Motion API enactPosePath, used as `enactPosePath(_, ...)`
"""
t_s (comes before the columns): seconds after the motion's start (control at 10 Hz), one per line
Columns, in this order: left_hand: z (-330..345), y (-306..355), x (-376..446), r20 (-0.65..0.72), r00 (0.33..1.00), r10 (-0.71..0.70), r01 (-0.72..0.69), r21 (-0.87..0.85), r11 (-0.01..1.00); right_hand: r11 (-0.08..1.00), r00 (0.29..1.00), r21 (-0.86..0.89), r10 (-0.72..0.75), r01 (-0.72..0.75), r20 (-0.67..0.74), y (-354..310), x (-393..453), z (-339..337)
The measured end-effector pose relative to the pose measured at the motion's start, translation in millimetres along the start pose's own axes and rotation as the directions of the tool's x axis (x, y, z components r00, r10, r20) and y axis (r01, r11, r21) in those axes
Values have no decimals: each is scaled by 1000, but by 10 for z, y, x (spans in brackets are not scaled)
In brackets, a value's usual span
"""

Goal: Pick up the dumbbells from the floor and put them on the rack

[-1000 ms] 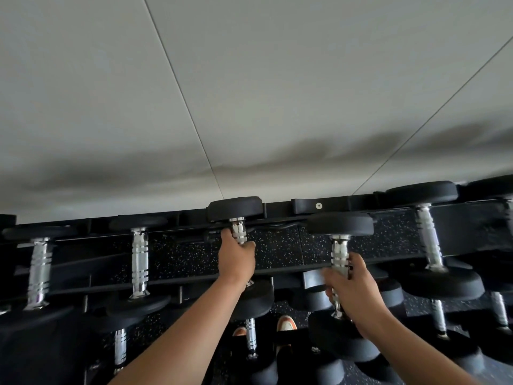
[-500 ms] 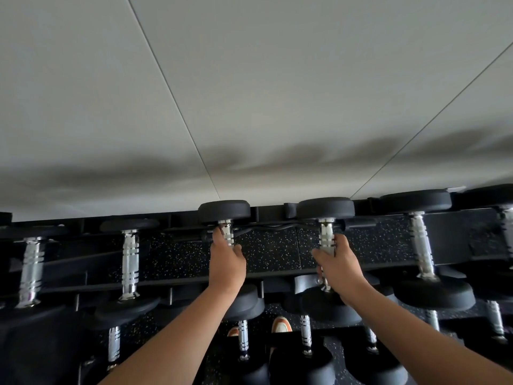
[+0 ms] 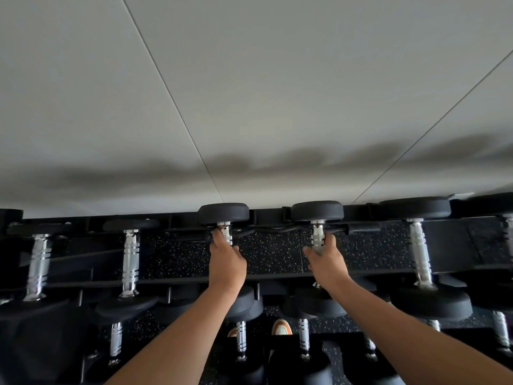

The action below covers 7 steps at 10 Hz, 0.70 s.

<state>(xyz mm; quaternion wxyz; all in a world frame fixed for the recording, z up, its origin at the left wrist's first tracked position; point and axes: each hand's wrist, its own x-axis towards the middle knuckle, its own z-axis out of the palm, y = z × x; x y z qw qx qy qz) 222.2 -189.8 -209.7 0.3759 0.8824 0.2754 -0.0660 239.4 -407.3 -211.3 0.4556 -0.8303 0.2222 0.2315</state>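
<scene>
Two black-headed dumbbells with chrome handles lie side by side on the top tier of the black rack (image 3: 272,277). My left hand (image 3: 226,263) is wrapped around the handle of the left dumbbell (image 3: 223,213). My right hand (image 3: 326,261) grips the handle of the right dumbbell (image 3: 317,211). Both dumbbells' far heads rest against the rack's back rail. Their near heads are partly hidden behind my wrists.
More dumbbells fill the top tier to the left (image 3: 130,262) and right (image 3: 419,251), and a lower tier holds others (image 3: 241,340). A grey panelled wall (image 3: 249,93) rises just behind the rack. The toe of an orange and white shoe (image 3: 281,327) shows on the speckled floor below.
My right hand carried its dumbbell up and away from me onto the top tier, level with the left one. The left hand stayed on its dumbbell.
</scene>
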Motion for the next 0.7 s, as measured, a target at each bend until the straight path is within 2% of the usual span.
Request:
enactPosePath(0.4, -225, 19, -222, 27, 998, 56, -56, 12, 998, 982, 998, -186, -19, 29, 51, -228, -134, -162)
enactPosePath(0.6, -415, 7, -420, 19, 996, 92, -92, 49, 995, 972, 994, -209, -101, 109, 50, -341, -402, -176)
enactPosePath(0.7, -540, 45, -499, -11, 992, 128, -128, 23, 991, 974, 986, -155, -169, 167, 1, -444, -586, -155)
